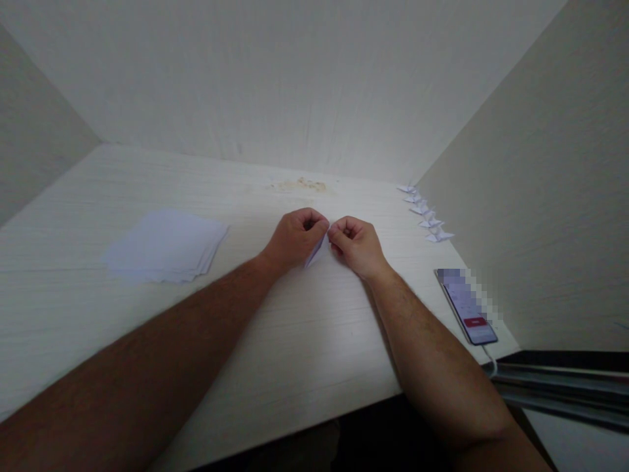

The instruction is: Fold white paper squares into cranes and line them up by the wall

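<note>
Folded paper (314, 254) was held over the middle of the table (295, 354), pinched in the left hand (299, 239); fingertips of the right hand (357, 246), drawn together, met its upper end, their hold unconfirmable. Paper figures (420, 210) at right appeared complete, sheets (167, 246) at left lay unfolded, and the hands largely hid the current fold stage.

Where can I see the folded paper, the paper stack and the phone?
Folded paper (315, 253), head view: its exposed lower part.
Paper stack (167, 239), head view: middle of the top sheet.
Phone (462, 301), head view: middle of the screen.
</note>
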A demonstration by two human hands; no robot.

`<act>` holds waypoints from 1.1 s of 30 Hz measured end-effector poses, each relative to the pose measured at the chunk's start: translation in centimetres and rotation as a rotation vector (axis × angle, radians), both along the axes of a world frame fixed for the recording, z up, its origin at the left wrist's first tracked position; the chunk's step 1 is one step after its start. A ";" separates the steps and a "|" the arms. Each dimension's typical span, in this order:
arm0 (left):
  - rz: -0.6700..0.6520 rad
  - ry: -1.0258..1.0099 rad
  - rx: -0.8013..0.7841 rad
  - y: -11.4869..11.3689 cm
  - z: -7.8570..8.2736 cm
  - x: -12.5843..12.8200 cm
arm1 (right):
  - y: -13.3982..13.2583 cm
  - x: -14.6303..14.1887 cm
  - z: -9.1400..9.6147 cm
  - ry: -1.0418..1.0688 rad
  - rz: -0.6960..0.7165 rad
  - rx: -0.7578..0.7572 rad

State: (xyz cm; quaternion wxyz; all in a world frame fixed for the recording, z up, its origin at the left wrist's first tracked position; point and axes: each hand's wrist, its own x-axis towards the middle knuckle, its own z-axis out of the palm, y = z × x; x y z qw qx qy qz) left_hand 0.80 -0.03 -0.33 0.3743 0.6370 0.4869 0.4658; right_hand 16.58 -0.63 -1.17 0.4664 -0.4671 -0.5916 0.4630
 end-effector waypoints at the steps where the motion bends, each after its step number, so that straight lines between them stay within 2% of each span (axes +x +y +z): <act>1: -0.006 -0.003 -0.006 0.0 0.1 0.0 | 0.0 0.1 0.0 -0.002 0.004 0.005; 19: -0.004 -0.116 -0.060 -0.2 0.0 -0.1 | 0.0 0.1 0.0 -0.025 0.053 -0.019; 22: -0.029 -0.159 -0.069 -0.2 0.0 -0.2 | 0.0 0.1 -0.1 -0.001 0.009 0.002; 29: -0.125 -0.201 -0.131 -0.1 -0.2 -0.1 | 0.3 0.1 0.5 0.073 -0.220 0.102; 33: -0.106 -0.243 -0.168 -0.3 -0.1 -0.2 | 0.1 -0.1 0.8 0.077 -0.242 0.077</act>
